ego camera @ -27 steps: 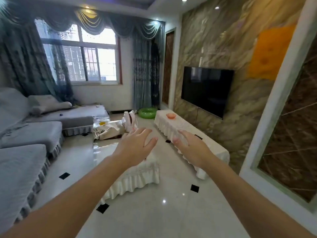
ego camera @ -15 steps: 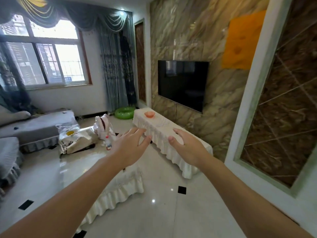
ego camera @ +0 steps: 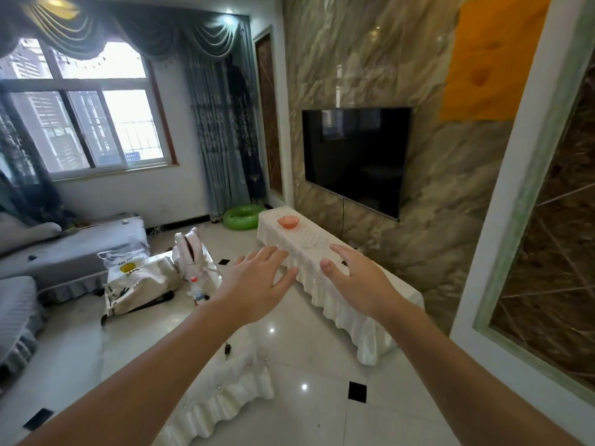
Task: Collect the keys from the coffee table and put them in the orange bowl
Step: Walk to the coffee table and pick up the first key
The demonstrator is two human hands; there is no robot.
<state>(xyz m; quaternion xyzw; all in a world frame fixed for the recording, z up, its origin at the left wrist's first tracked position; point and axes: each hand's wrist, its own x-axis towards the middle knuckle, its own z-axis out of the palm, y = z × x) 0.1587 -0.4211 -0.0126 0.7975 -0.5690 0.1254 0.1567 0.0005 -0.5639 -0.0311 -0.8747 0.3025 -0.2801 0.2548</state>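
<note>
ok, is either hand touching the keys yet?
Apart. In the head view the left hand and right hand are open in mid-air, while the dark keys lie below on the coffee table.

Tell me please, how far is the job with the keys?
Nothing looks done: the orange bowl on the long stand shows no keys. Both hands, left hand and right hand, are open and empty. A small dark item, perhaps the keys, lies on the coffee table, unpicked.

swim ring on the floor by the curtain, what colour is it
Bright green; the swim ring shows in the head view, the only one.
</note>
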